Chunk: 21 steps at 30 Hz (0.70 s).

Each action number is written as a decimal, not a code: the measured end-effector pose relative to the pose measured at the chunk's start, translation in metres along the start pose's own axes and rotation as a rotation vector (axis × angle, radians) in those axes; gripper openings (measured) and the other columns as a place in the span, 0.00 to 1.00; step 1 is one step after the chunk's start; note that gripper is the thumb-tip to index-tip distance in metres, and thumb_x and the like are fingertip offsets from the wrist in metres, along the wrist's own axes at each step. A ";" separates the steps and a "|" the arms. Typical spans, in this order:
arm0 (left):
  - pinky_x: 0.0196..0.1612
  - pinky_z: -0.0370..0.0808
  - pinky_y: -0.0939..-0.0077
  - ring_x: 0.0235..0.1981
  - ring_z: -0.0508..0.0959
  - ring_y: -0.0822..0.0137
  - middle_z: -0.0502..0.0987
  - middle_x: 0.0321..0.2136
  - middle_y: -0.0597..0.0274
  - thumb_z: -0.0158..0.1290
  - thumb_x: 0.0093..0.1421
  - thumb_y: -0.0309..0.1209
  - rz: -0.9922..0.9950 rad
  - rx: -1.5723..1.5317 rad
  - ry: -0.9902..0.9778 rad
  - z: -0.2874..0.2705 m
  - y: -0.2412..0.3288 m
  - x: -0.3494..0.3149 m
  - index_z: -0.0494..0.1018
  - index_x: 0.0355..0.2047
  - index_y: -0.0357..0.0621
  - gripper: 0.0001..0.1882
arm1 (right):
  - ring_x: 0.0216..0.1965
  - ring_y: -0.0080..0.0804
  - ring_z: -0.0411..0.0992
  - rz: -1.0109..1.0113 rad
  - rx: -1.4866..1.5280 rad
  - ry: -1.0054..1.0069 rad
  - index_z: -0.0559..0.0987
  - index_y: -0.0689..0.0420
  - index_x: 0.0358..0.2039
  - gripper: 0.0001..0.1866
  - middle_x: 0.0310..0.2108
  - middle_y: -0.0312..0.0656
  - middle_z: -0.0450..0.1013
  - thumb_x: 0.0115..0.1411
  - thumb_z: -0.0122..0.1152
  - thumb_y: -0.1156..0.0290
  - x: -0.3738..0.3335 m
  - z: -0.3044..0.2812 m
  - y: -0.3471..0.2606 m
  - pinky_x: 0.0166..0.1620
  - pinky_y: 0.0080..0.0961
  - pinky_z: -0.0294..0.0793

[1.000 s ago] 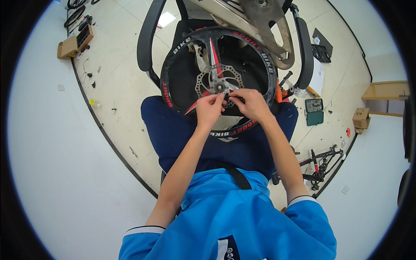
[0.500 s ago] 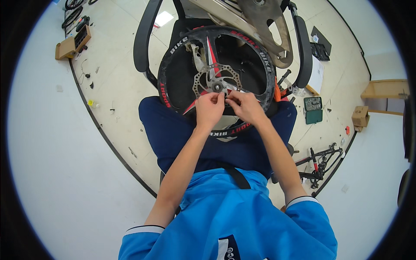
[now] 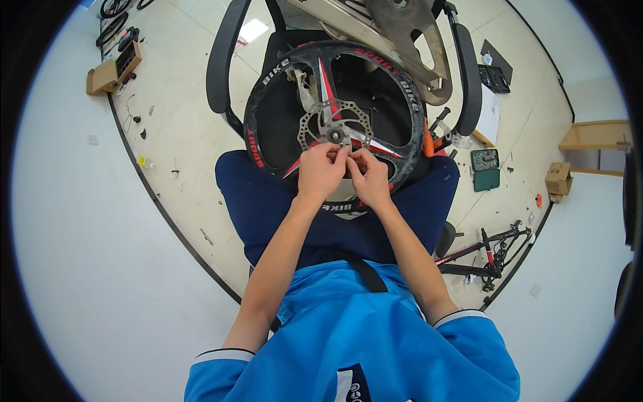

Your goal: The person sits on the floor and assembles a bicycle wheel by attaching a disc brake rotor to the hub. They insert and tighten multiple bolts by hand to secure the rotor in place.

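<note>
A black three-spoke bicycle wheel (image 3: 252,114) with red and white accents lies on a dark chair seat against my knees. At its middle is a round perforated metal brake disc (image 3: 364,118) around the hub (image 3: 336,135). My left hand (image 3: 320,169) is closed at the disc's near edge, thumb and fingertips pinched together. Beside it, my right hand (image 3: 368,175) is also in a pinch, its fingertips meeting those of the left. Whatever lies between the fingers is too small or hidden to make out.
Chair armrests (image 3: 220,63) flank the wheel. A large beige metal frame part (image 3: 375,30) lies beyond it. On the right floor are a green case (image 3: 485,170) with small parts, a black bicycle frame (image 3: 492,258) and a cardboard box (image 3: 558,179). An opened carton (image 3: 104,76) sits far left.
My right hand has moved left and slightly down, closer against my left hand, and its forearm has swung inward. The left hand stays nearly in place. The wheel has not visibly moved.
</note>
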<state>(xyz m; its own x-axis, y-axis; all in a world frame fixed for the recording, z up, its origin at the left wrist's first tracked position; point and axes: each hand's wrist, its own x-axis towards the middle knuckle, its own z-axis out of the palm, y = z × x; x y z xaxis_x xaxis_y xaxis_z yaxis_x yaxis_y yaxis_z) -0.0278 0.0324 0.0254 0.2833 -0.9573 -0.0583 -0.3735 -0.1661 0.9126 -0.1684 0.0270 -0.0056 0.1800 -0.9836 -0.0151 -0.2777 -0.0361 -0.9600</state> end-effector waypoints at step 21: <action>0.22 0.63 0.83 0.17 0.68 0.81 0.76 0.19 0.67 0.55 0.72 0.37 -0.384 -0.579 -0.335 -0.029 -0.085 -0.009 0.75 0.26 0.39 0.18 | 0.24 0.59 0.73 0.199 -0.354 -0.287 0.71 0.66 0.26 0.20 0.20 0.57 0.72 0.68 0.59 0.62 -0.021 -0.027 0.001 0.30 0.44 0.70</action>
<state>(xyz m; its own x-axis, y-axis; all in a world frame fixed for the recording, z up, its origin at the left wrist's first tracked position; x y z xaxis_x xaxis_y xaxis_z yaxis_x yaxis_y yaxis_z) 0.0268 0.0619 -0.0401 -0.0172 -0.8932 -0.4493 0.2449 -0.4394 0.8643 -0.1982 0.0432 0.0015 0.3298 -0.8907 -0.3129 -0.6273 0.0410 -0.7777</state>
